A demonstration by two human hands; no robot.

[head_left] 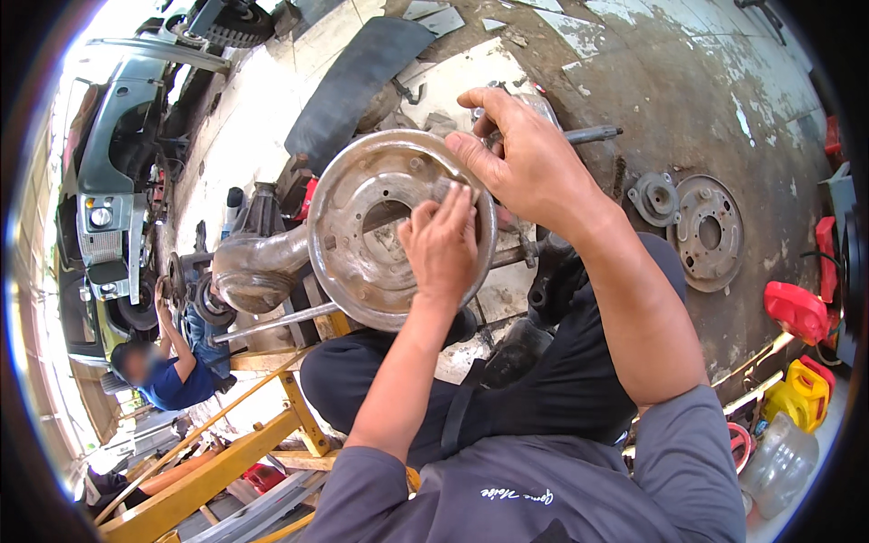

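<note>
A round, brown metal brake backing plate with a raised rim and a centre hole stands tilted in front of me, above my knees. My left hand presses its fingertips against the plate's inner face, right of the hole. A small greyish pad, perhaps sandpaper or a rag, shows under those fingers; its kind is unclear. At the plate's upper right rim is my right hand, its thumb by the edge and its index finger stretched out past it. The right hand's other fingers are partly hidden.
Left of the plate lies a rusty axle housing. A second backing plate and a hub rest on the floor at right. A yellow metal frame stands lower left, near another person. Red and yellow jugs stand far right.
</note>
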